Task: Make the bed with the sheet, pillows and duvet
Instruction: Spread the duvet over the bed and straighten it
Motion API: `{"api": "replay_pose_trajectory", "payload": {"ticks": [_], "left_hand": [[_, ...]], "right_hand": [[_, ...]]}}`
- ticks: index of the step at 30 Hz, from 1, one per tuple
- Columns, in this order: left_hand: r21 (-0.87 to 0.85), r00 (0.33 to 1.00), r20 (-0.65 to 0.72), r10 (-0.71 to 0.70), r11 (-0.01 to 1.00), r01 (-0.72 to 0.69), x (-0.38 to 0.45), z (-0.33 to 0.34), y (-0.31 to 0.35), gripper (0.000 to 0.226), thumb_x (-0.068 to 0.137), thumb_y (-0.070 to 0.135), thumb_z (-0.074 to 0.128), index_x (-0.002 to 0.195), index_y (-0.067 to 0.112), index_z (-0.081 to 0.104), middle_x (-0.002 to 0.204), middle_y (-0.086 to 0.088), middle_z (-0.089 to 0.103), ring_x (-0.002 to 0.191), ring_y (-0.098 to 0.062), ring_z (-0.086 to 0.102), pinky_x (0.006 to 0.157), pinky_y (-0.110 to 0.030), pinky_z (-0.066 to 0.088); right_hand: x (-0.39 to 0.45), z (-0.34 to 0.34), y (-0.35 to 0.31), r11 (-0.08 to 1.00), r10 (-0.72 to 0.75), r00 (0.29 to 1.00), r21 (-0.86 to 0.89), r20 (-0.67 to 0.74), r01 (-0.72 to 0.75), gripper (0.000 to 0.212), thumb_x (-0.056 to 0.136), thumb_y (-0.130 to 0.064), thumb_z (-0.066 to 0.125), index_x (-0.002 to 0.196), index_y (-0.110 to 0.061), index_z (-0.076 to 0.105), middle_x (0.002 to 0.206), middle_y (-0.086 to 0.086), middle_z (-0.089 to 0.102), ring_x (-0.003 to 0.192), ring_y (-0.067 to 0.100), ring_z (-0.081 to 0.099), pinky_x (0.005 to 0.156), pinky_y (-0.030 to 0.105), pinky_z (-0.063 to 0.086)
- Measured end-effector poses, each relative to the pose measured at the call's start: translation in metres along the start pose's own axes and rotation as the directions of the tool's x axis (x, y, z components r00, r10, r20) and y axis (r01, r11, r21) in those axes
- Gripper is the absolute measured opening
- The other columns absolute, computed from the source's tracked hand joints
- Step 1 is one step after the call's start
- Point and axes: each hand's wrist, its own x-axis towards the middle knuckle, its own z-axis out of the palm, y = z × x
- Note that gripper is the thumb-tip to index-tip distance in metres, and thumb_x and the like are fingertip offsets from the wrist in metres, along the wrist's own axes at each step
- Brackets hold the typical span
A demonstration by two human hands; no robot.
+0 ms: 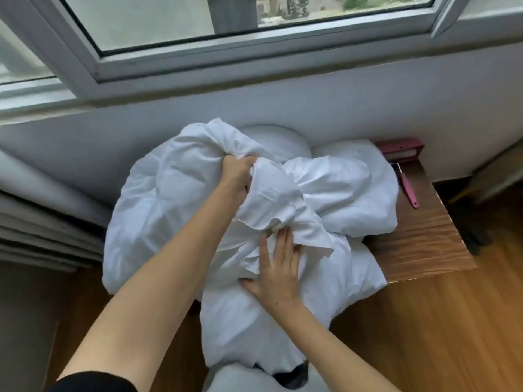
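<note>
A bundle of white bedding [175, 199] lies heaped on a wooden side table [421, 244] under the window, spilling off the table's near edge toward the person; its long axis runs roughly from far to near, though the crumpling leaves no clear head or foot; whether the mass is the duvet, the sheet or both cannot be told. Behind it, against the wall [283, 106], two rounded white pillows [353, 149] show at the far side. The left hand [237, 174] is clenched round a bunched fold at the top of the heap; the right hand [278, 267] lies flat with fingers straight and spread, pressing the cloth nearer the person. On the table's far right corner rests a pink case [402, 149], and just beside it a pink-handled tool [407, 188]; no writing is readable anywhere. A window frame [254, 46] spans the far side, grey curtain folds [42, 222] hang at left, and wooden floor [438, 335] lies at right.
</note>
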Motion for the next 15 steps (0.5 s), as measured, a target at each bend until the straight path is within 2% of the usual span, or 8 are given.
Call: {"api": "replay_pose_trajectory", "payload": {"ticks": [3, 5, 6, 8, 9, 11, 13, 15], "left_hand": [[0.095, 0.993, 0.117, -0.008, 0.995, -0.004, 0.029, -0.035, -0.005, 0.024, 0.084, 0.002, 0.063, 0.104, 0.001, 0.049, 0.081, -0.008, 0.054, 0.065, -0.014, 0.054, 0.053, -0.022, 0.047], [0.246, 0.951, 0.296, 0.093, 0.954, -0.170, 0.033, -0.062, -0.017, 0.036, 0.083, 0.007, 0.066, 0.115, 0.003, 0.051, 0.103, -0.006, 0.060, 0.089, -0.013, 0.060, 0.072, -0.015, 0.049], [0.374, 0.917, 0.367, 0.157, 0.878, -0.300, 0.031, -0.077, -0.030, 0.042, 0.084, 0.013, 0.067, 0.121, 0.007, 0.050, 0.114, -0.004, 0.059, 0.102, -0.013, 0.059, 0.084, -0.015, 0.046], [0.582, 0.805, 0.501, 0.318, 0.564, -0.586, 0.019, -0.106, -0.066, 0.057, 0.083, 0.024, 0.069, 0.134, 0.009, 0.049, 0.133, -0.007, 0.052, 0.125, -0.020, 0.049, 0.103, -0.026, 0.037], [0.612, 0.728, 0.581, 0.364, 0.395, -0.685, 0.009, -0.119, -0.084, 0.065, 0.081, 0.028, 0.069, 0.139, 0.009, 0.046, 0.142, -0.012, 0.046, 0.133, -0.025, 0.041, 0.109, -0.034, 0.033], [0.536, 0.548, 0.753, 0.365, 0.142, -0.832, -0.005, -0.134, -0.111, 0.076, 0.078, 0.032, 0.072, 0.145, 0.014, 0.039, 0.152, -0.023, 0.032, 0.142, -0.034, 0.027, 0.113, -0.046, 0.028], [0.383, 0.353, 0.903, 0.243, -0.088, -0.919, -0.010, -0.137, -0.126, 0.084, 0.074, 0.039, 0.076, 0.147, 0.020, 0.038, 0.154, -0.026, 0.024, 0.145, -0.039, 0.020, 0.112, -0.056, 0.026], [0.217, 0.216, 0.976, 0.034, -0.250, -0.944, -0.006, -0.137, -0.135, 0.093, 0.067, 0.047, 0.080, 0.147, 0.022, 0.040, 0.156, -0.024, 0.023, 0.145, -0.042, 0.019, 0.110, -0.062, 0.027]], "right_hand": [[0.046, 0.030, 0.011, 0.999, 0.028, 0.998, -0.016, 0.057, -0.027, 0.099, 0.063, -0.056, 0.074, 0.142, -0.013, 0.035, 0.143, 0.034, 0.035, 0.134, 0.048, 0.036, 0.099, 0.063, 0.039], [0.068, 0.042, 0.024, 0.999, 0.021, 0.997, -0.027, 0.069, -0.019, 0.096, 0.061, -0.053, 0.076, 0.140, -0.013, 0.037, 0.141, 0.035, 0.039, 0.131, 0.050, 0.039, 0.098, 0.065, 0.039], [0.078, 0.046, 0.032, 0.999, 0.020, 0.996, -0.044, 0.082, -0.017, 0.100, 0.058, -0.051, 0.081, 0.140, -0.013, 0.038, 0.140, 0.034, 0.041, 0.130, 0.050, 0.040, 0.097, 0.065, 0.038], [0.102, 0.049, 0.046, 0.998, 0.040, 0.990, -0.063, 0.135, -0.031, 0.107, 0.051, -0.046, 0.088, 0.142, -0.013, 0.042, 0.141, 0.033, 0.041, 0.131, 0.049, 0.040, 0.098, 0.065, 0.035], [0.113, 0.049, 0.050, 0.997, 0.051, 0.984, -0.066, 0.169, -0.040, 0.107, 0.051, -0.043, 0.089, 0.143, -0.012, 0.043, 0.143, 0.032, 0.039, 0.133, 0.049, 0.038, 0.100, 0.065, 0.034], [0.129, 0.049, 0.058, 0.997, 0.061, 0.968, -0.069, 0.245, -0.046, 0.104, 0.058, -0.038, 0.088, 0.146, -0.014, 0.038, 0.149, 0.029, 0.032, 0.139, 0.046, 0.029, 0.107, 0.064, 0.030], [0.138, 0.047, 0.065, 0.997, 0.042, 0.948, -0.070, 0.316, -0.021, 0.102, 0.067, -0.040, 0.083, 0.150, -0.020, 0.027, 0.155, 0.023, 0.022, 0.144, 0.040, 0.019, 0.112, 0.058, 0.023], [0.143, 0.043, 0.075, 0.997, 0.003, 0.937, -0.068, 0.349, 0.022, 0.100, 0.072, -0.043, 0.078, 0.151, -0.024, 0.021, 0.157, 0.019, 0.018, 0.146, 0.036, 0.016, 0.114, 0.054, 0.022]]}}
